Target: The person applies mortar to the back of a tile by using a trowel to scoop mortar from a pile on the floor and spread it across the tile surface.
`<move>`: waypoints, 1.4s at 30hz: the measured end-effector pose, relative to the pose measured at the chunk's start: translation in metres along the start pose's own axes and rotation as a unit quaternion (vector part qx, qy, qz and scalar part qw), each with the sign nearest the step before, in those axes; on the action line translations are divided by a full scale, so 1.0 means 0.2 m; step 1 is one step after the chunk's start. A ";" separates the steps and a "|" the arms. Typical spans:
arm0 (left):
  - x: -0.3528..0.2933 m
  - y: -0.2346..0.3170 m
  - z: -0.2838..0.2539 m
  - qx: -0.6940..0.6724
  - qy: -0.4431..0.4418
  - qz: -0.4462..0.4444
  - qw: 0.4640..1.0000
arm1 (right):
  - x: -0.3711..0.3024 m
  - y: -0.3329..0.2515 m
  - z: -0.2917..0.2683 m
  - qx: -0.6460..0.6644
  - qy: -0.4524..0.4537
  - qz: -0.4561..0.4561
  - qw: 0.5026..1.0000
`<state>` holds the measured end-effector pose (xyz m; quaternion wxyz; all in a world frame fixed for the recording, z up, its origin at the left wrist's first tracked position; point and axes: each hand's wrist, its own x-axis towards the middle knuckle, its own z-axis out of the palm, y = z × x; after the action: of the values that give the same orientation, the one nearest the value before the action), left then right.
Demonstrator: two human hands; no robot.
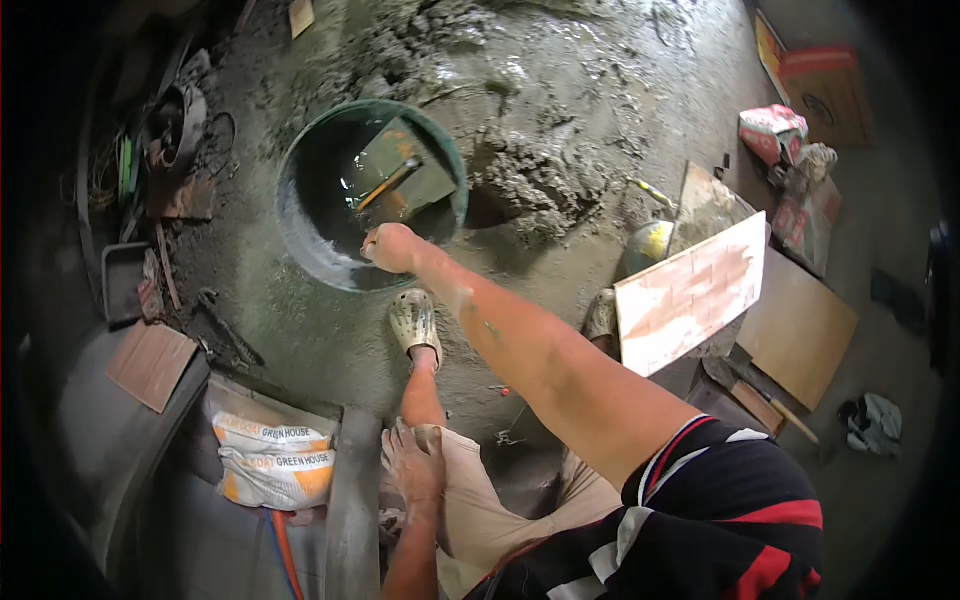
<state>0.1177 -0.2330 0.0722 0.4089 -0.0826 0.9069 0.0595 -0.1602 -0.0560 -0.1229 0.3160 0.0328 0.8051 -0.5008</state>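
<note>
My right hand [393,248] is closed in a fist over the near rim of a round green tub [462,165] with dark water in it. Whatever its fingers hold, if anything, is too small to make out. Inside the tub, a square greenish board [432,186] lies tilted, a tool with an orange-and-black handle [388,184] across it. My left hand [413,465] rests on my knee, fingers stretched out, holding nothing. Right of my right forearm, a pale patterned tile [690,295] stands tilted beside my right shoe [601,315].
Wet grey mortar [540,180] is heaped beyond and right of the tub. White-and-orange bags [275,460] lie at lower left, beside a grey ledge [353,500]. A brown board [795,320], a trowel-like tool with a wooden handle [790,418] and a cardboard box [828,95] are at right.
</note>
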 end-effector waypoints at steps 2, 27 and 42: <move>0.01 -0.05 -0.01 -0.020 0.008 0.004 1.000 | 0.16 0.10 0.14 -0.037 -0.008 0.035 0.999; -0.14 0.36 0.24 0.084 0.001 0.048 0.995 | -2.84 1.44 -0.81 0.031 0.239 0.389 0.889; -0.03 0.16 0.08 0.119 0.021 0.009 0.993 | -1.01 0.15 -0.76 0.138 0.109 0.009 0.984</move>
<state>0.1270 -0.1985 0.0669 0.3957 -0.0263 0.9168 -0.0467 -0.0601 0.1375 0.0078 0.2231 0.1381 0.7577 -0.5976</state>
